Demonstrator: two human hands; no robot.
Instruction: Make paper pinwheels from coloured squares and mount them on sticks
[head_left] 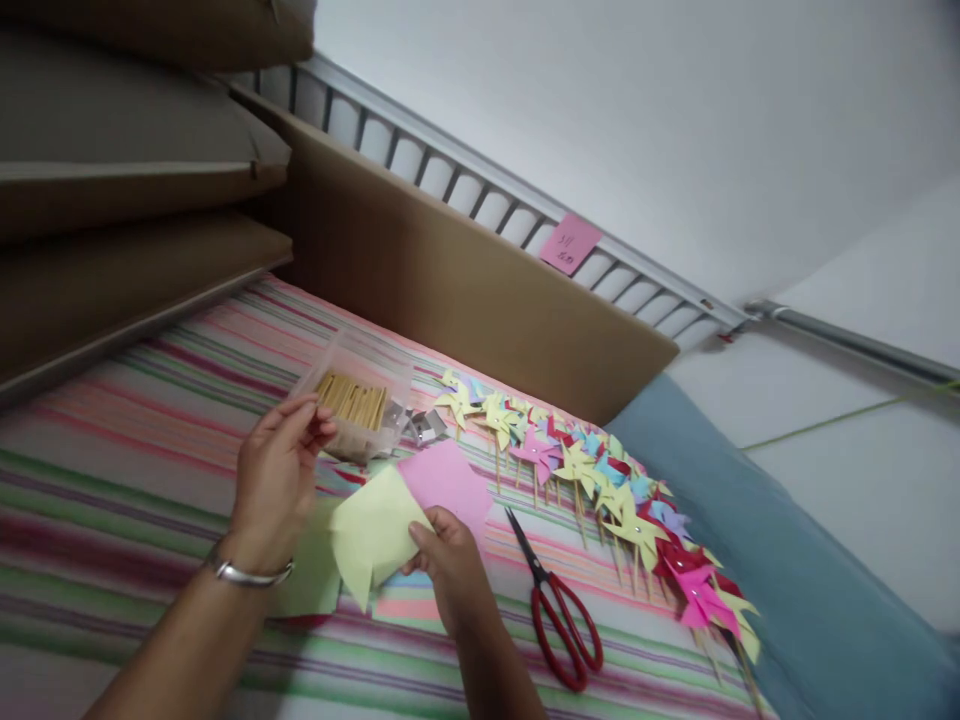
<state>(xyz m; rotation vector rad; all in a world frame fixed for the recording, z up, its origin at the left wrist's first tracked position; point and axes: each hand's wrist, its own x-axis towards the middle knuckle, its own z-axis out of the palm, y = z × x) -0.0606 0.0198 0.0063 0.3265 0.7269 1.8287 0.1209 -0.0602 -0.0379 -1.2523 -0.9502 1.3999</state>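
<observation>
The right hand [448, 558] grips yellow paper [381, 520] by its edge, likely keeping the cut flap [360, 578] free, while whether the left hand [276, 465] pinches anything I cannot tell.

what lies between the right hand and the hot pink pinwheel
In the head view, the scissors lie on the striped cloth between the right hand and the hot pink pinwheel, with other pinwheels' sticks beyond them.

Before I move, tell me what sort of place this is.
Probably a room in a home, perhaps a bedroom, used as a craft spot: a striped cloth spread like bedding, rows of paper pinwheels on sticks, and red-handled scissors nearby.
</observation>
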